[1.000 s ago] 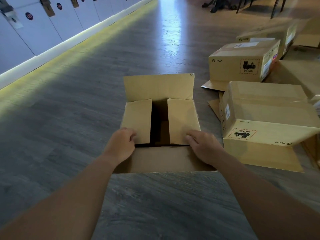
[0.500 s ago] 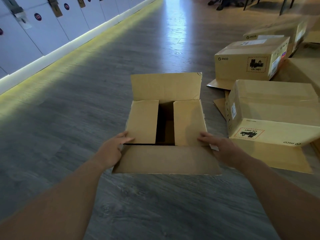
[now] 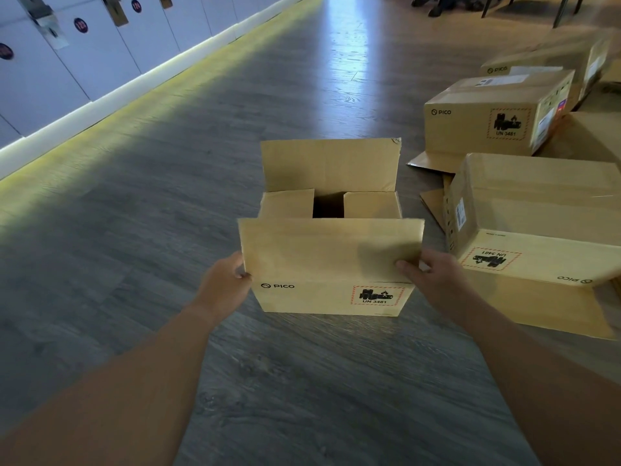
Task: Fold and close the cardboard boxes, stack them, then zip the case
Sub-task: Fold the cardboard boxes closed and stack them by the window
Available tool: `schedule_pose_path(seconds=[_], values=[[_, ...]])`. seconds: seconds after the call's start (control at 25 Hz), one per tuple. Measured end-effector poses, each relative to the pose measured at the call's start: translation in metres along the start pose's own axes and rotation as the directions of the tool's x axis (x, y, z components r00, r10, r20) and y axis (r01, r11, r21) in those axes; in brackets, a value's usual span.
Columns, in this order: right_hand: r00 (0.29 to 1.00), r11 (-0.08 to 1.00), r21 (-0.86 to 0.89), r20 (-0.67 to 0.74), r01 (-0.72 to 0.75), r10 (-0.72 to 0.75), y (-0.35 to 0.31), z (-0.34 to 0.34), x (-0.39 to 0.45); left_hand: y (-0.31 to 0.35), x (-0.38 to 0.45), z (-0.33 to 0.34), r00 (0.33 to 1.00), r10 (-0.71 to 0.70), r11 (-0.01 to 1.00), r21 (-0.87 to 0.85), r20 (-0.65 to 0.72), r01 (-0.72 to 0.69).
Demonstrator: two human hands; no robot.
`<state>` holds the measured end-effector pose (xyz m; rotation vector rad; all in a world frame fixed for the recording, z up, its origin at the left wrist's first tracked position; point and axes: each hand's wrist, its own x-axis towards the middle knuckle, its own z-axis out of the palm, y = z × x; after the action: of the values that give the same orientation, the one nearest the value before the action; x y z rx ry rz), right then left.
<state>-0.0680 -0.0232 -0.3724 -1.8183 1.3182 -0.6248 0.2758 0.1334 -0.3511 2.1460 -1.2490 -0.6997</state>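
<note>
Left hand [image 3: 225,284] gripping the left edge of the near flap [image 3: 331,248], fingers tucked behind the cardboard, thumb side toward the camera. Right hand [image 3: 433,280] pinching the same flap at its right edge, thumb laid flat across the front face, other fingers hidden behind. Near flap raised, nearly upright, leaning slightly over the opening.

Open box [image 3: 331,297] standing on the grey wood floor [image 3: 168,196], front face printed PICO at left and a red-hatched UN 3481 label at right. Behind the near flap, two short side flaps folded inward and lying flat, a dark gap between them. Far flap [image 3: 331,164] upright at the back of the open box.

Just right of the open box, a closed box [image 3: 537,210] tipped so its UN 3481 label reads upside down, one flap spread on the floor below it. Beyond that one, further right and back from the open box, another closed box [image 3: 497,116] with the same markings, more cartons behind it, blurred. Far left of the open box, a row of white lockers [image 3: 84,52] with round number badges above a lit yellow strip.
</note>
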Motion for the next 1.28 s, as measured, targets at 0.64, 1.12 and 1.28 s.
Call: schedule_pose_path(seconds=[0.64, 1.12, 1.28], values=[[0.989, 0.954, -0.286, -0.138, -0.093, 0.055, 0.011, -0.015, -0.007, 0.029, 0.026, 0.036, 0.996, -0.088, 0.995, 0.042, 0.005, 0.088], [0.902, 0.928, 0.21, -0.244, -0.308, 0.355, 0.024, -0.065, 0.008, 0.053, 0.023, 0.054, 0.974, 0.005, 0.993, 0.111, 0.228, -0.031], [0.923, 0.97, 0.179, -0.318, -0.166, 0.217, 0.022, -0.06, -0.003, 0.065, 0.026, 0.064, 0.981, -0.017, 0.986, 0.166, 0.191, -0.015]])
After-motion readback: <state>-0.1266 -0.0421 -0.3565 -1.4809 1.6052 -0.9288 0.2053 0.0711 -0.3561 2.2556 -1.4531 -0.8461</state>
